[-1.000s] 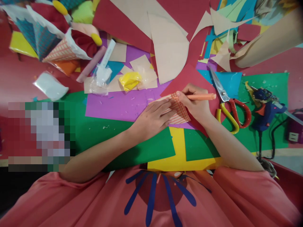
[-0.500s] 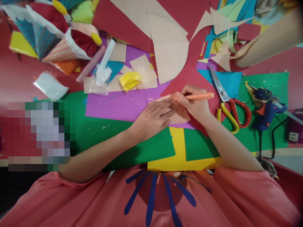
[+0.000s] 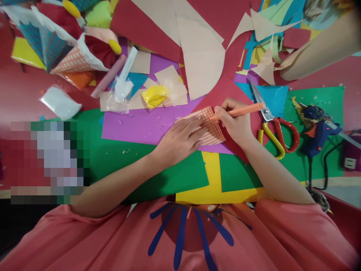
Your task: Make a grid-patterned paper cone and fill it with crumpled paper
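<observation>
My right hand [image 3: 236, 123] grips an orange marker [image 3: 251, 108], its tip at a cream paper piece [image 3: 214, 131] covered in orange grid lines. Flat across the left part of that paper lies my left hand [image 3: 180, 140], fingers stretched out, holding it down and hiding some of it. Beneath are a purple sheet [image 3: 126, 126] and a red sheet [image 3: 237, 145]. Scissors [image 3: 270, 116] with one red and one yellow handle lie just right of my right hand.
A blue glue gun [image 3: 317, 131] with a cord lies at the right. Paper cones [image 3: 70, 56] stand upper left, near a white marker [image 3: 128, 64] and yellow clay [image 3: 155, 96] in plastic. A large cream cut-out [image 3: 201, 56] and scraps lie behind my hands.
The marker and my right hand have shifted slightly right, and the marker's rear end has swung up and right. My left hand stays on the paper. More crossing orange lines show near the right edge.
</observation>
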Tool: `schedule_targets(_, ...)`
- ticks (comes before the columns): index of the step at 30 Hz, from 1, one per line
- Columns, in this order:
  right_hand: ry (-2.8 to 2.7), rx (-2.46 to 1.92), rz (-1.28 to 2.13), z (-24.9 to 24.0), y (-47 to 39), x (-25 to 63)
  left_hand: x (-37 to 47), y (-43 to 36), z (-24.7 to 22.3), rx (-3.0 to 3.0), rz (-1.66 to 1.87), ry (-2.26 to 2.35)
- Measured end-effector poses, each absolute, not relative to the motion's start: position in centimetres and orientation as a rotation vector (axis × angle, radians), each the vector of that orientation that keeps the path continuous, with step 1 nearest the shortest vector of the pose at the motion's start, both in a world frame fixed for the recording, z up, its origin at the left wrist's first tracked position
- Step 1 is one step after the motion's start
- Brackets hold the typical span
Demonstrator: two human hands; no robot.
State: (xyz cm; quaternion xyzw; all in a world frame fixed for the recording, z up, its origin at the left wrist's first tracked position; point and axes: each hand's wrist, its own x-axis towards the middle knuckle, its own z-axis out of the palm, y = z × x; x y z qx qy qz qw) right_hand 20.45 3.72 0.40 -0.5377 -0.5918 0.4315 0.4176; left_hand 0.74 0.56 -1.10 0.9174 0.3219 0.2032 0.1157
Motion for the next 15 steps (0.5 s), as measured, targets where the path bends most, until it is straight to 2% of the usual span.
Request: schedule_targets(15,-1.633,-1.365,1.023,0.26,3.72,20.32,0.71,0.66,-0.97,2.683,0.552,0.957)
